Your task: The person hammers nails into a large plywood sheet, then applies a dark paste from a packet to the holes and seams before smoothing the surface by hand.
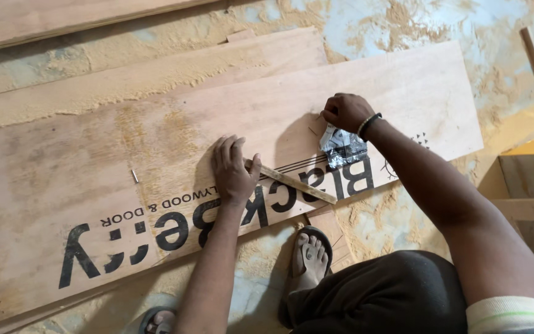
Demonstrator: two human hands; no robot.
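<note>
The wooden strip point(292, 182) lies flat on a long plywood board point(403, 86) on the floor, near the board's near edge. Its long axis runs on a slant, from the thumb of the left hand point(233, 170) down and to the right, ending just short of the board's near edge. The left hand presses palm down on the board, fingers together and pointing away from the person, with the thumb resting against the upper end of the strip; it pins the strip rather than wrapping it.

The right hand point(344, 111) sits further up the board, fingers curled in a narrow pinch at the board's surface. What it pinches is too small to tell. Just below that hand lies a crumpled silver foil packet point(341, 147), on top of the black printed lettering.

The board itself runs lengthwise from lower left to upper right, and a small nail point(135, 175) lies on it well to the left of the left hand. Beyond the strip, toward the far edge, the board is bare wood with sawdust scattered on it. A second board point(156, 74) lies alongside the far edge, and sawdust covers the floor point(465, 31) around both. A foot in a sandal point(309, 253) rests just beside the near edge, below the strip's lower end.
</note>
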